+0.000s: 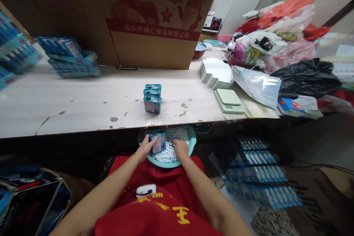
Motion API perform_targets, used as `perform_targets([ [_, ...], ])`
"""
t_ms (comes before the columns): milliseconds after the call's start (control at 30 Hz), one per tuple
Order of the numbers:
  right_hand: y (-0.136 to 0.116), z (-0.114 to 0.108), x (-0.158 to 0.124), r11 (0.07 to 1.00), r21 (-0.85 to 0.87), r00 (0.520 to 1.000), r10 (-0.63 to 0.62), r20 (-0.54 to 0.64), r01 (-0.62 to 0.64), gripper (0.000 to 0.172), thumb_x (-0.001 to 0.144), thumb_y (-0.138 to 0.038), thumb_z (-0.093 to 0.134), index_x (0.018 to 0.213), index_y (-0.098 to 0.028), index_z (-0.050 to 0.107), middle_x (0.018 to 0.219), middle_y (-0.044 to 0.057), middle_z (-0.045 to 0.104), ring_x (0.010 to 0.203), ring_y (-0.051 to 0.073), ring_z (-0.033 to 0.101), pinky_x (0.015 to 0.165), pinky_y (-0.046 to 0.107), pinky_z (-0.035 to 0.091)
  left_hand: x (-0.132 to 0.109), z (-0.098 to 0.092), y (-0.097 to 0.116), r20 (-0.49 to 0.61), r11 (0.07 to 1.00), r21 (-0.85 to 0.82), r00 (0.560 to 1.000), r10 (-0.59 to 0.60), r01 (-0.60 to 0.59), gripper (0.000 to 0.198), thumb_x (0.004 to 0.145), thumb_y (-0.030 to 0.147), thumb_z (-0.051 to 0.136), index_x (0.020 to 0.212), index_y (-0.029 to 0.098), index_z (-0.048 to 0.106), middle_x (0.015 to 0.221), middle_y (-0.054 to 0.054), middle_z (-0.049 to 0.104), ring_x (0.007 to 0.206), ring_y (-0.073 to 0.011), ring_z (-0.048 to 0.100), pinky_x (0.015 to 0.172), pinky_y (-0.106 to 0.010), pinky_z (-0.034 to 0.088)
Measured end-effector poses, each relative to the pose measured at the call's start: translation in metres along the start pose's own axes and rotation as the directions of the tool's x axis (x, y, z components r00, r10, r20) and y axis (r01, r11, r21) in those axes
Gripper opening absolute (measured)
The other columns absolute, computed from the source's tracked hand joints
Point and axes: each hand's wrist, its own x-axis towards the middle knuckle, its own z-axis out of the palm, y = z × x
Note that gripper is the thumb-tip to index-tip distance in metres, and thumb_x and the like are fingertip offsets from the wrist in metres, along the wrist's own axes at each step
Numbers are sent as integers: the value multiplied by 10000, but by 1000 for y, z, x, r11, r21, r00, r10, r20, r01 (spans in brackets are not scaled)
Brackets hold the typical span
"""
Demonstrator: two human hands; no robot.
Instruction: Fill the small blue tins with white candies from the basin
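Note:
In the head view, a turquoise basin point(193, 143) of small white balls point(167, 155) rests in the lap, below the table's edge. My left hand point(144, 149) is closed around a small blue box point(158, 143), held upright over the basin's left side. My right hand point(181, 149) reaches into the balls at the right, its fingers bent together. A small dark bit shows at its fingertips, too little to name. On the table, three similar blue boxes point(152, 105) stand one behind another.
A large cardboard carton point(155, 51) stands at the table's back. Filled blue display trays point(74, 68) sit at left. At right are a pale green scale point(229, 100), stacked white cards point(215, 72) and a heap of plastic bags point(287, 40). More boxes point(265, 177) lie stacked lower right.

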Motion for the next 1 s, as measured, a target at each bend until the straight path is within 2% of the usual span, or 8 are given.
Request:
perform_targets([
  [133,-5,12,12,992,118,998,55,-6,-54,318,831,-167,353,979,-218,629,924,64,662,880,175,586,722,249,413,-3,6,2,51,1000,-7,999,-5,5,403,646,418,633,940,174,503,950,-57,613,874,-172,590,842,-355,449],
  [267,17,6,15,977,209,999,46,-5,-43,290,838,-239,379,1000,-284,614,938,-8,663,877,135,585,690,201,406,-18,-12,21,107,994,46,990,96,-101,417,665,389,618,1007,186,493,977,-50,601,884,-176,578,840,-346,447],
  [400,35,-20,7,941,337,997,-1,-72,25,272,817,-229,404,955,-273,634,907,-19,668,850,126,583,677,185,392,-26,-31,35,55,931,254,965,257,-262,406,653,355,623,1009,188,520,965,-40,597,903,-188,554,870,-335,418],
  [533,38,-60,-2,933,346,990,-54,-134,98,272,808,-232,403,930,-281,641,892,-32,669,828,127,582,668,188,390,-24,-30,36,47,843,413,933,358,-344,395,627,329,635,992,197,560,920,-29,603,872,-191,545,870,-320,401],
  [667,22,-99,-8,956,239,983,-147,-114,170,300,808,-222,385,956,-296,635,927,-35,665,867,129,575,684,191,389,-19,-16,35,47,834,431,932,360,-344,375,593,292,649,955,211,593,903,-27,617,865,-204,546,881,-325,387],
  [767,4,-122,-11,975,38,975,-215,-59,218,333,786,-175,386,975,-302,628,978,-11,653,905,151,568,712,220,387,-15,-10,34,73,797,467,916,396,-382,390,601,263,635,986,217,587,945,-35,615,910,-217,540,898,-339,374],
  [900,-19,-145,-18,945,-200,965,-264,-5,257,325,759,-111,378,911,-236,638,932,63,652,879,190,581,719,273,399,-13,-9,31,146,706,547,881,449,-450,373,639,246,599,1011,219,578,986,-46,605,928,-222,535,887,-348,381],
  [1000,-33,-154,-21,920,-272,956,-292,0,281,300,776,-108,364,879,-177,637,881,104,650,840,207,594,702,291,416,-12,-8,27,147,707,538,877,457,-458,375,637,235,594,1011,219,577,1003,-48,596,951,-224,526,896,-345,375],
])
